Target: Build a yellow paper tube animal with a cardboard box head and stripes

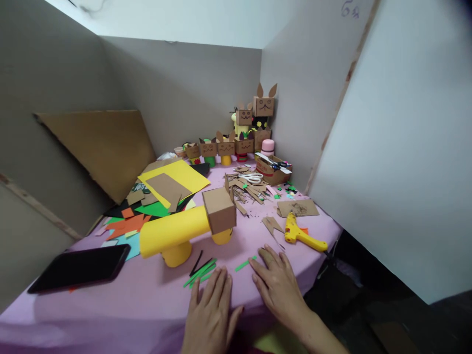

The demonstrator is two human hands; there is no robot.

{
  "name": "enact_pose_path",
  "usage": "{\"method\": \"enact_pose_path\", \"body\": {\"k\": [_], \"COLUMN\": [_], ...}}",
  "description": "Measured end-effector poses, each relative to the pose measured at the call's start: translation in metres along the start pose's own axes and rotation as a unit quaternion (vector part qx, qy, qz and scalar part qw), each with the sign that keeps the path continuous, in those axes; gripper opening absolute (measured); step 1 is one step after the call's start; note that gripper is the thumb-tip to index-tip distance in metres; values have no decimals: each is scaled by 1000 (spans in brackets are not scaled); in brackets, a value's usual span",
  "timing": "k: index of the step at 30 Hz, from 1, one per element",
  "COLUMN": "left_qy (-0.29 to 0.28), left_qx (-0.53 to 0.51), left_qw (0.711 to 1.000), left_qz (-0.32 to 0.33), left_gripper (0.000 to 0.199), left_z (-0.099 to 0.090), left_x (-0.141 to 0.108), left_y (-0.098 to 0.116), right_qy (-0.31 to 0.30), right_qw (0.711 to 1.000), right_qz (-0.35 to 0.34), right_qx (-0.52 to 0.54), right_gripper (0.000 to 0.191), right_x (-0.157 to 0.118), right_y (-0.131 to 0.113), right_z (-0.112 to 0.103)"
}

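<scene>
My left hand lies flat near the table's front edge, fingers stretched out, its tips by several green paper strips and thin black strips. To the right, my right hand rests palm down with fingers spread, a fingertip touching one end of a single green strip. Behind the left hand stands a yellow paper animal body on short tube legs, with a brown cardboard box head at its right end. Neither hand holds anything.
A yellow glue gun lies at the right, near folded cardboard. A black phone is at the left. Coloured paper, cardboard scraps, white scissors, a small box and several cardboard animals fill the back.
</scene>
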State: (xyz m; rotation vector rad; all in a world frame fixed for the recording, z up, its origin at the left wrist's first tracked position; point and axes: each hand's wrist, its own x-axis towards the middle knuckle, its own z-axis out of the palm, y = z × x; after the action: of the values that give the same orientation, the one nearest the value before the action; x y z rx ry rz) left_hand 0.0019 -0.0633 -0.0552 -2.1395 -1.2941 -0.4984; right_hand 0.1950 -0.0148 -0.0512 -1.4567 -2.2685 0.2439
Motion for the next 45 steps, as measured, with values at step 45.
{"method": "enact_pose_path", "body": {"k": [45], "left_qy": [34], "left_qx": [2], "left_qw": [999], "left_qz": [17], "left_gripper": [41], "left_z": [30], "left_x": [1], "left_y": [-6], "right_qy": [201], "right_qw": [957], "right_qz": [104], "right_qx": [182], "right_gripper": [35], "right_x": [17], "right_y": [128], "right_z": [-50]}}
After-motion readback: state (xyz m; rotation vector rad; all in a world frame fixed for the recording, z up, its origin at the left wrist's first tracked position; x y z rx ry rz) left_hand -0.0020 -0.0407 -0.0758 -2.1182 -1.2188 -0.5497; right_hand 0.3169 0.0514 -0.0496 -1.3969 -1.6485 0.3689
